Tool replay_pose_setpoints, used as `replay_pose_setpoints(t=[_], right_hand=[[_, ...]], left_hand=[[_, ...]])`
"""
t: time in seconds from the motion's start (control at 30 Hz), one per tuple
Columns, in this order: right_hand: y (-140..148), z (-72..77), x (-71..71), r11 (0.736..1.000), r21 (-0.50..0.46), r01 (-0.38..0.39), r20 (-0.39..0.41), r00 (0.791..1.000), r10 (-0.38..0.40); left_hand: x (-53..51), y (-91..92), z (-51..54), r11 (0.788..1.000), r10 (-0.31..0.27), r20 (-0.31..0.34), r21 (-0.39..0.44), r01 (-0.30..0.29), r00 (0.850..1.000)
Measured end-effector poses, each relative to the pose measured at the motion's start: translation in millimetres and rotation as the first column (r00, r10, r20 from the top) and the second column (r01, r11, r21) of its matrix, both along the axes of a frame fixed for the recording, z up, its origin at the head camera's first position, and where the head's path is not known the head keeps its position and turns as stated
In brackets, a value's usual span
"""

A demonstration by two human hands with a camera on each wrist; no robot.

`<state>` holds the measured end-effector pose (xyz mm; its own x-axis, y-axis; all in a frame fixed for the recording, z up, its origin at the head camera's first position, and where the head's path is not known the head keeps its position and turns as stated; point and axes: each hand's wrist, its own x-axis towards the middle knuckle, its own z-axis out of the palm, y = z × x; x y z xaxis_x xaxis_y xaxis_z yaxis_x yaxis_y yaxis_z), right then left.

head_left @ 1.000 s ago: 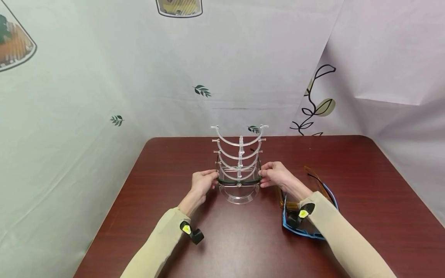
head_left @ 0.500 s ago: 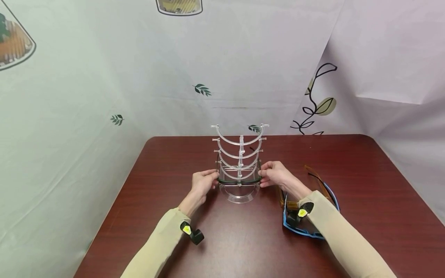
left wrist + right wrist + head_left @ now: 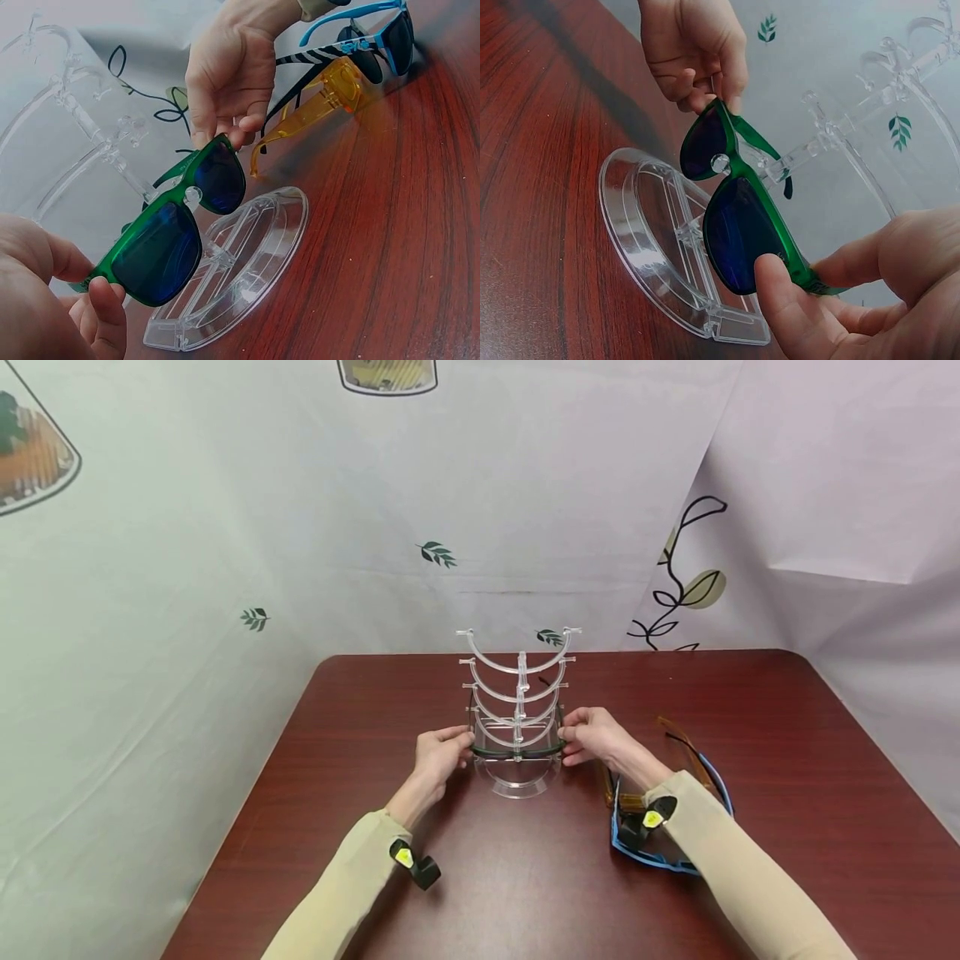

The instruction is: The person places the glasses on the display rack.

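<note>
You've got the green sunglasses (image 3: 157, 255) pinched at both ends, left hand (image 3: 438, 753) and right hand (image 3: 597, 739) equally close, long axis roughly parallel to the worktop's far edge (image 3: 397, 658).

I lose parts of the blue sunglasses (image 3: 651, 860) and amber glasses (image 3: 632, 802) beneath the right forearm (image 3: 738, 860); on the left wrist feed, the edge crops the left hand (image 3: 37, 292) and the clear stand (image 3: 86, 120) above it.

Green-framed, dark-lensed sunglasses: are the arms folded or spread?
Spread: the sunglasses have arms reaching back along both sides of the clear plastic stand.
</note>
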<state>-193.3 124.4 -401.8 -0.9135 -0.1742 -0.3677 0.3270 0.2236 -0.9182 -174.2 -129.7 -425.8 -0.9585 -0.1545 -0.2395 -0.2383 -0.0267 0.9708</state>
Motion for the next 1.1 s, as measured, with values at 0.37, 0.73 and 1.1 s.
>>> replay_pose_setpoints(t=[0.37, 0.73, 1.1], right_hand=[[0.6, 2.2, -1.1, 0.998, 0.064, 0.003, 0.005, 1.000, -0.003], [-0.7, 4.4, 0.5, 0.992, 0.127, 0.011, -0.045, 0.999, -0.005], [0.3, 8.0, 3.0, 0.970, 0.236, 0.063, -0.146, 0.989, -0.028]], left_hand=[[0.3, 1.5, -0.5, 1.000, -0.001, -0.001, 0.006, 0.001, 1.000], [0.6, -0.6, -3.2, 1.000, -0.013, 0.025, 0.016, 0.013, 1.000], [3.6, -3.3, -5.0, 0.999, 0.038, 0.007, 0.028, -0.039, 0.999]])
